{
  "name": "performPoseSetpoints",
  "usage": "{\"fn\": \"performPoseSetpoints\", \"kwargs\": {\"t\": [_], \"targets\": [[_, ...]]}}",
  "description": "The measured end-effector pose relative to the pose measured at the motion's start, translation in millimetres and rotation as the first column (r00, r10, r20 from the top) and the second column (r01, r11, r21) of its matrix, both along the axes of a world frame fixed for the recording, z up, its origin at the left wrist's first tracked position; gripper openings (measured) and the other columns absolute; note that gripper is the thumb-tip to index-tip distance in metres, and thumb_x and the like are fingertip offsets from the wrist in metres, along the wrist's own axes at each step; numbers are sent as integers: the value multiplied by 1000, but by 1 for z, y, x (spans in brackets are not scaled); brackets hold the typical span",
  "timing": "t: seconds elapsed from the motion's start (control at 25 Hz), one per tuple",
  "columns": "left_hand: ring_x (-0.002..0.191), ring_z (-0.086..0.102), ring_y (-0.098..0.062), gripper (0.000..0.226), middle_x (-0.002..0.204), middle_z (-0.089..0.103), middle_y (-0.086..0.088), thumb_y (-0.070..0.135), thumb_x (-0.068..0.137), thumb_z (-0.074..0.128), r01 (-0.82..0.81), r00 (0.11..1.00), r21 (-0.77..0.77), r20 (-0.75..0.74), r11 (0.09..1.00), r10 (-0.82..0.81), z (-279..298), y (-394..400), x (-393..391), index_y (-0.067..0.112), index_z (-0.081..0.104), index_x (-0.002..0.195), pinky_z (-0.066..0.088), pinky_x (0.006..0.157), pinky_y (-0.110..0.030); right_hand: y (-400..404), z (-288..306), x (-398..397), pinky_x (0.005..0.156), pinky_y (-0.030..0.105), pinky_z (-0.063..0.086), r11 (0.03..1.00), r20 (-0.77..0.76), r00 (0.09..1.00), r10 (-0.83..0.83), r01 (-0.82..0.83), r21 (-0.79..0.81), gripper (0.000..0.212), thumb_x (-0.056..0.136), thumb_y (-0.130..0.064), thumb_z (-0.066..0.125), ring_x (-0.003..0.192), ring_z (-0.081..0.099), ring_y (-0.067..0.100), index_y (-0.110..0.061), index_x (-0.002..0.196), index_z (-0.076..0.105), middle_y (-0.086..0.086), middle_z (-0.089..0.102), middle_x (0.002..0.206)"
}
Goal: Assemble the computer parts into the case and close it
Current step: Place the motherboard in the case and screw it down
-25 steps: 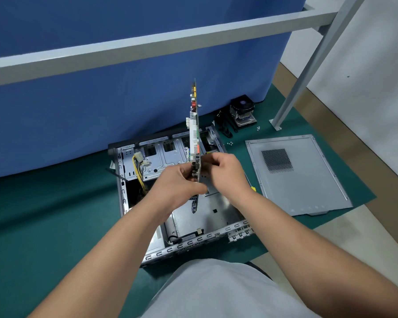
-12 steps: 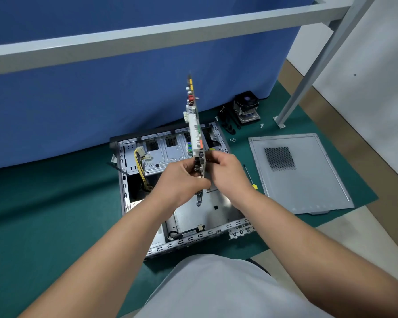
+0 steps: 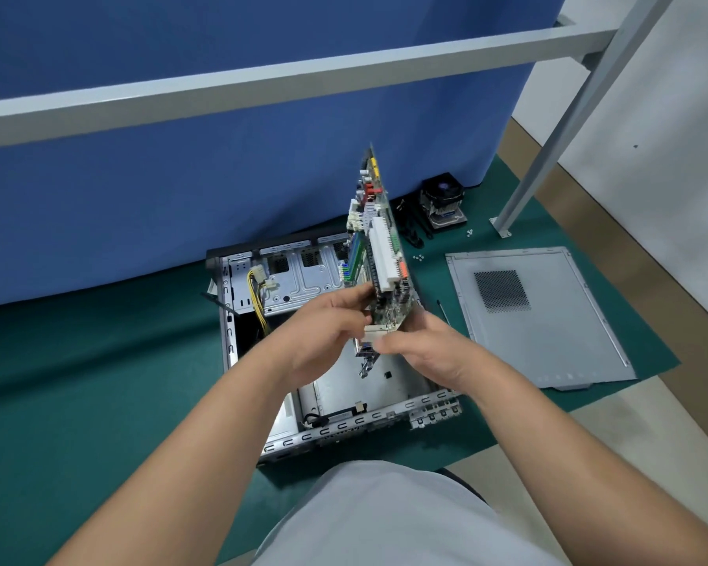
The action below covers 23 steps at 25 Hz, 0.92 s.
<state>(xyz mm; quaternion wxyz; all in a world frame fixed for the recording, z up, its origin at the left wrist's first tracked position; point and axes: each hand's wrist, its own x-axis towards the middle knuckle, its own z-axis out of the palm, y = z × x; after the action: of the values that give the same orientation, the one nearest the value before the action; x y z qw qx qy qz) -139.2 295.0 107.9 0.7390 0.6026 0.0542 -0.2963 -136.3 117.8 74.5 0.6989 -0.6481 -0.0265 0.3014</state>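
Green circuit board point(image 3: 379, 255) stands nearly on edge above the open case point(image 3: 344, 402), its lower end pinched between my left hand point(image 3: 323, 332) and right hand point(image 3: 422, 349). I judge the fitting step: next I must lay it flat onto the case floor, ports aligned. Side panel point(image 3: 548, 320) lies well apart.

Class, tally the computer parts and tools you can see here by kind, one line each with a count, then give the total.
Motherboard, held in both hands: 1
Open case: 1
Side panel: 1
Cooler fan: 1
Screwdriver: 1
Total: 5
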Motion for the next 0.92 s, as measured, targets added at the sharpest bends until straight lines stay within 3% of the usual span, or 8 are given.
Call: {"fn": "performPoseSetpoints", "kwargs": {"t": [0.08, 0.16, 0.24, 0.32, 0.44, 0.52, 0.64, 0.92], "targets": [[136, 54, -19, 65, 147, 58, -10, -15, 88, 29, -72, 996, -81, -51, 994, 68, -4, -7, 2, 1, 47, 149, 38, 119, -36, 4, -6, -4, 76, 6, 48, 938, 199, 971, -135, 190, -291, 43, 78, -42, 79, 95, 68, -6, -31, 119, 69, -18, 76, 102], [142, 47, -16, 60, 151, 53, -7, -5, 91, 31, -154, 984, -153, -112, 976, 137, -11, -13, 5, 2, 48, 149, 39, 117, -32, 2, -14, -2, 75, 12, 50, 834, 274, 909, -313, 401, -378, 11, 89, -41, 75, 89, 71, -3, -35, 98, 75, -18, 77, 91], [134, 55, -12, 50, 141, 63, -1, 3, 97, 38, -216, 975, -112, -71, 970, 209, -22, -14, 8, 8, 57, 143, 46, 110, -29, -6, -21, 2, 82, 27, 55, 822, 128, 855, -503, 519, -233, 3, 96, -24, 71, 89, 73, 14, -22, 95, 73, -4, 79, 88], [124, 62, -14, 42, 128, 70, 8, 11, 99, 49, -321, 947, 141, 34, 937, 319, -37, -11, 11, 21, 63, 138, 49, 108, -40, -14, -21, 0, 73, 27, 57, 794, -88, 789, -608, 606, -50, 7, 95, -10, 69, 77, 72, 16, -6, 90, 69, 2, 76, 77], [129, 58, -29, 49, 139, 60, -3, 17, 99, 62, -523, 839, 288, 8, 802, 544, -58, 5, 12, 23, 52, 146, 45, 112, -53, -21, -17, -5, 66, 25, 59, 748, -265, 743, -615, 655, 103, 10, 91, -3, 71, 68, 71, 12, 3, 84, 66, 5, 72, 70], [115, 67, -29, 47, 125, 68, -11, 22, 97, 67, -528, 829, 127, -139, 840, 542, -70, 16, 10, 14, 53, 142, 47, 109, -53, -25, -17, -6, 70, 30, 60, 721, -338, 738, -584, 663, 202, 11, 86, -4, 74, 72, 70, 17, 4, 86, 67, 10, 70, 76], [78, 76, -20, 39, 95, 75, -4, 37, 90, 71, -460, 861, -140, -313, 877, 401, -69, 27, 0, 12, 65, 119, 58, 74, -45, -25, -15, -7, 74, 35, 61, 696, -457, 748, -482, 643, 319, 22, 78, -7, 75, 78, 70, 25, 7, 93, 67, 19, 69, 87], [75, 74, -34, 22, 86, 74, -13, 19, 86, 72, -560, 800, -140, -348, 817, 489, -67, 33, -11, 11, 61, 103, 62, 65, -45, -12, -25, -9, 79, 37, 63, 744, -557, 724, -407, 616, 257, 45, 79, -12, 73, 90, 72, 28, 8, 117, 60, 24, 69, 109]]}}
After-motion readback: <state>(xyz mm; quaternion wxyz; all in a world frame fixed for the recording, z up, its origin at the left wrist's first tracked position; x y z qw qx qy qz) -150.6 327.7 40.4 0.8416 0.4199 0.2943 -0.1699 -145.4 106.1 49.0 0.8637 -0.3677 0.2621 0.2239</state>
